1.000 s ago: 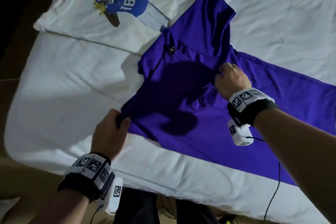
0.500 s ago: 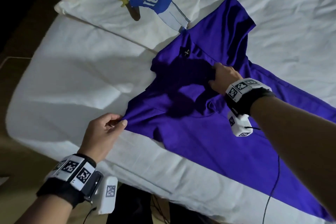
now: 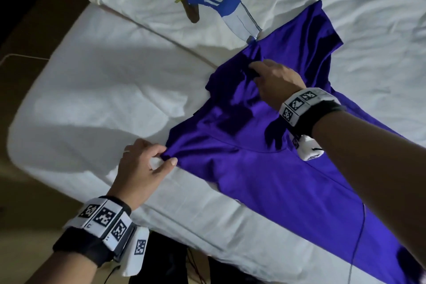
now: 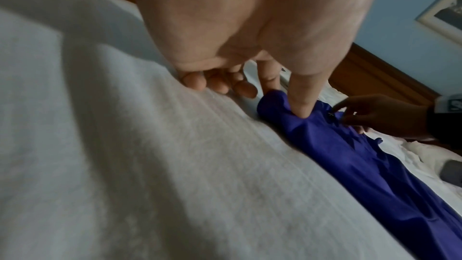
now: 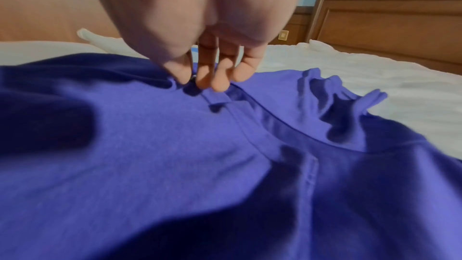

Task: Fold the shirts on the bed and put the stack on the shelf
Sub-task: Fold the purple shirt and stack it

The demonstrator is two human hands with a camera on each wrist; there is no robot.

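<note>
Fabric of the purple shirt looks light, limp and slippery; left hand pinches its sleeve edge, right hand fingertips pinch the collar; seams grip best.

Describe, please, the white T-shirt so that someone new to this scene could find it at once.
Start at the bed with its white sheet. Beyond the purple shirt, which both hands are handling, lies the white T-shirt, spread flat. It alone bears a printed football player in a blue jersey numbered 18.
</note>
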